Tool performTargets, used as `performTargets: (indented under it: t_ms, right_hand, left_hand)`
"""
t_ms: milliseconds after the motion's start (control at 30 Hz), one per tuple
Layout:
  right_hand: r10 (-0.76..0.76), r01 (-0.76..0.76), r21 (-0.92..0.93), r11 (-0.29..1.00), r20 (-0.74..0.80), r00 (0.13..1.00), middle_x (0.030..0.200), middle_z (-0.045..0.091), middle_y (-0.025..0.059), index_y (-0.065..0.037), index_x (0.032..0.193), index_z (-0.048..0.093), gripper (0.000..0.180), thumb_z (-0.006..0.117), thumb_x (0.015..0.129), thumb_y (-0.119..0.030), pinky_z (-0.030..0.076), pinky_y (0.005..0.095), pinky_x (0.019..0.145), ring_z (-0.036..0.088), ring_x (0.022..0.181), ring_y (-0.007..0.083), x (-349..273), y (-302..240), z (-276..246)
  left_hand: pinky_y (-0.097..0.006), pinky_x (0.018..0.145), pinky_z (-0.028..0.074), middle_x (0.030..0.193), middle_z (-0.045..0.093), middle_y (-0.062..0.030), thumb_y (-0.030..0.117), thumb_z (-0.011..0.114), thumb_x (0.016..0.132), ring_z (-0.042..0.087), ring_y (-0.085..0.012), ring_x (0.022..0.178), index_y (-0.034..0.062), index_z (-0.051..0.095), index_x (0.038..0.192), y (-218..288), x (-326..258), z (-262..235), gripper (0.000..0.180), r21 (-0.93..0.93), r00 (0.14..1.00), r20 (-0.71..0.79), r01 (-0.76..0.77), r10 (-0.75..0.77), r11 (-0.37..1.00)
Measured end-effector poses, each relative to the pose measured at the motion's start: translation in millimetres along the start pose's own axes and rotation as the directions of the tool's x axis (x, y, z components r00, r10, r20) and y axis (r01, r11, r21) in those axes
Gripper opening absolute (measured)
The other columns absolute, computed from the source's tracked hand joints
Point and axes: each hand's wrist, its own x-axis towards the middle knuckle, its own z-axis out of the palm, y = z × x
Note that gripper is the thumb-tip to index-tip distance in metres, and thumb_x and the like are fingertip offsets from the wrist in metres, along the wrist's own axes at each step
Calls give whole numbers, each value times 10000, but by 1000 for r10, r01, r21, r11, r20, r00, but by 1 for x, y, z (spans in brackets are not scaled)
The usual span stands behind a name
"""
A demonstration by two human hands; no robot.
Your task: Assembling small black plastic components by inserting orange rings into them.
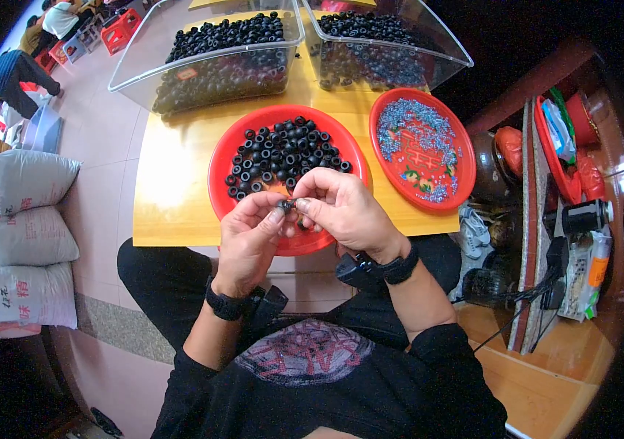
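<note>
My left hand (247, 238) and my right hand (341, 208) meet over the near rim of a red plate (220, 157), and their fingertips pinch one small black ring (285, 205) between them. The plate holds several more black rings (283, 154). To its right lies a second red plate (458, 179) scattered with tiny silvery-blue metal pieces (418, 124). Both plates rest on a low yellow table (173, 183). Each wrist wears a black band.
Two clear plastic bins (209, 58) (392, 40) full of black rings stand at the table's far edge. Grey sacks (23, 241) are stacked on the floor at left. A cluttered shelf (568, 183) stands at right. People sit in the far top left corner.
</note>
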Motion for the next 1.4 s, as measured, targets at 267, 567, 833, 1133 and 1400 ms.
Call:
performTargets:
  t_ms: [267,567,833,1133,1400]
  right_hand:
    - [-14,12,-35,999,-69,998,738,579,5,17,906,586,110,536,810,-6,455,189,563,544,636,54,-1,-2,5]
    - [-191,131,-343,930,-145,971,748,585,21,26,894,599,122,543,785,16,458,195,575,550,644,65,-2,5,5]
    - [-397,255,-578,775,-131,909,714,575,170,22,754,562,46,545,715,5,472,354,578,585,656,300,-3,8,8]
    - [-318,259,-434,863,-67,946,670,591,126,18,744,559,38,553,707,16,466,291,558,600,631,193,-6,4,5]
    - [-34,31,-68,997,-42,999,676,591,22,8,746,574,18,575,729,13,455,231,536,564,625,81,-3,7,4]
  left_hand:
    - [-237,656,474,891,605,-98,32,547,826,570,-137,713,-20,531,1022,-1,-1,-1,204,137,999,-17,-28,30,990]
    - [-226,654,476,896,611,-86,26,548,824,571,-119,729,-30,536,1024,-3,-2,2,208,254,996,-56,-51,67,966]
    - [-224,691,468,897,607,-71,4,544,818,566,-103,763,-42,541,1030,-5,-5,7,217,503,982,-87,-100,166,858]
    - [-200,681,445,853,602,-40,-16,546,805,548,-76,756,-38,573,977,3,-10,10,176,665,967,-12,-181,253,725]
    - [-229,594,431,702,559,-85,-61,559,748,548,-124,658,-50,575,875,12,-10,8,129,802,926,156,-321,343,504]
